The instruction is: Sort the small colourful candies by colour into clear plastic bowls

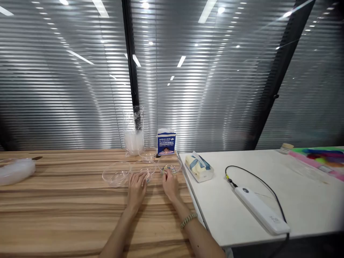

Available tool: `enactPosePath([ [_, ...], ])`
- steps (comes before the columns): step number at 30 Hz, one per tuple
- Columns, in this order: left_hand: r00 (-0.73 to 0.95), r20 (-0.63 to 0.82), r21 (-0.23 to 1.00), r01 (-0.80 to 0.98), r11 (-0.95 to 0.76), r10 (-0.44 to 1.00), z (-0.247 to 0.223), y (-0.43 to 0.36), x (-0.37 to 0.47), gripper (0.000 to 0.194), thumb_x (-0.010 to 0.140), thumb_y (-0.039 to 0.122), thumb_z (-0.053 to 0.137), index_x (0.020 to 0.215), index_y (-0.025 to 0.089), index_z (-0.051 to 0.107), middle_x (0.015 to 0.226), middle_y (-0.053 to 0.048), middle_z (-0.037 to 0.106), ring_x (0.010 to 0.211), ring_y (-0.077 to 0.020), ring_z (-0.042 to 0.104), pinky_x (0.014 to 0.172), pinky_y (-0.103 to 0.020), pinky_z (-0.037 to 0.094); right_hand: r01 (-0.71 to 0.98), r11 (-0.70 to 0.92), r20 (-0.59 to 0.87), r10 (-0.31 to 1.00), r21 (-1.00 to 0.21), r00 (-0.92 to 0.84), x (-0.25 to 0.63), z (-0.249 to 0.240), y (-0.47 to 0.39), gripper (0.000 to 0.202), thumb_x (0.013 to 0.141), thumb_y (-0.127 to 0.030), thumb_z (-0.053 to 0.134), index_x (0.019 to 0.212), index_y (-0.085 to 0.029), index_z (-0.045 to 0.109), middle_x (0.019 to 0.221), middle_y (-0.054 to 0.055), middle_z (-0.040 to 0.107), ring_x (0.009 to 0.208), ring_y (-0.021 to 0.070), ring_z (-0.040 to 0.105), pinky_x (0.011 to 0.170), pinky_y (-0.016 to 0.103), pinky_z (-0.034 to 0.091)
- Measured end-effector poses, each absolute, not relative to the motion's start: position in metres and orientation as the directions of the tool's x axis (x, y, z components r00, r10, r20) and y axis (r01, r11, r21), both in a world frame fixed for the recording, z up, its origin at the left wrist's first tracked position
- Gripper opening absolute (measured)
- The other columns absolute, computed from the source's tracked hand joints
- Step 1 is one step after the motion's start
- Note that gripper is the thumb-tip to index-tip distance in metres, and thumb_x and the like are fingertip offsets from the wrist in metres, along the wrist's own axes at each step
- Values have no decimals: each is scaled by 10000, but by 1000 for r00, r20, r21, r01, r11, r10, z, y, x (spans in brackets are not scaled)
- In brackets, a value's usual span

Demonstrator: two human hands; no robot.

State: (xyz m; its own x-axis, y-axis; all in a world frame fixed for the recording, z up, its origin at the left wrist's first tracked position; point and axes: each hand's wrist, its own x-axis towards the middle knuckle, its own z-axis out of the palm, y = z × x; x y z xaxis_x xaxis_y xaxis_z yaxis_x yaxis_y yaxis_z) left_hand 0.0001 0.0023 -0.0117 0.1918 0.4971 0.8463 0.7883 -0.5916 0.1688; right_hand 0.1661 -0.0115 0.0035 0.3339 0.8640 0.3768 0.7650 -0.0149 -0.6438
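My left hand [136, 188] rests at the near left side of a clear plastic bowl [151, 165], its fingers slightly curved and apart. Small bluish bits seem to lie inside that bowl beside the thumb. My right hand [170, 184] reaches to the near edge of another clear bowl [176, 165], fingers drawn together at the tips. Small coloured pieces [168, 167] lie in this bowl, too small to name; whatever the right fingertips pinch is hidden. A third clear bowl [113, 175] stands left of my left hand, and one more clear bowl [148, 152] sits behind.
Behind the bowls stand a plastic bag of stacked clear bowls [133, 141] and a blue-and-white packet [166, 143]. A bagged translucent bundle [17, 171] lies far left. The white table [215, 211] at right carries a tissue pack [199, 167], a cabled white power bank [260, 209] and colourful material [322, 157].
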Motion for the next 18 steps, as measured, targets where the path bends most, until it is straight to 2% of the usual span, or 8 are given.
enactPosePath([
  [9, 212, 876, 147, 739, -657, 434, -7, 4, -1, 221, 878, 179, 478, 1025, 219, 638, 920, -60, 693, 883, -230, 629, 917, -470, 457, 648, 152, 433, 850, -746, 299, 164, 3, -8, 370, 877, -149, 420, 1189, -167, 620, 980, 74, 723, 886, 207, 660, 801, 280, 470],
  [14, 237, 864, 170, 693, -700, 445, -6, 5, -3, 227, 890, 234, 474, 1052, 226, 634, 899, -56, 684, 830, -215, 638, 757, -366, 511, 690, 225, 467, 865, -688, 184, 160, 1, -6, 427, 869, -144, 414, 1253, -179, 597, 879, 61, 731, 782, 188, 666, 765, 267, 484],
  [18, 276, 861, 155, 658, -736, 428, -5, 7, -2, 219, 890, 230, 482, 1050, 227, 631, 902, -54, 688, 836, -216, 645, 752, -359, 516, 717, 316, 510, 858, -621, 64, 157, 2, -9, 432, 878, -172, 414, 1271, -202, 590, 932, 57, 733, 796, 189, 671, 769, 273, 497],
])
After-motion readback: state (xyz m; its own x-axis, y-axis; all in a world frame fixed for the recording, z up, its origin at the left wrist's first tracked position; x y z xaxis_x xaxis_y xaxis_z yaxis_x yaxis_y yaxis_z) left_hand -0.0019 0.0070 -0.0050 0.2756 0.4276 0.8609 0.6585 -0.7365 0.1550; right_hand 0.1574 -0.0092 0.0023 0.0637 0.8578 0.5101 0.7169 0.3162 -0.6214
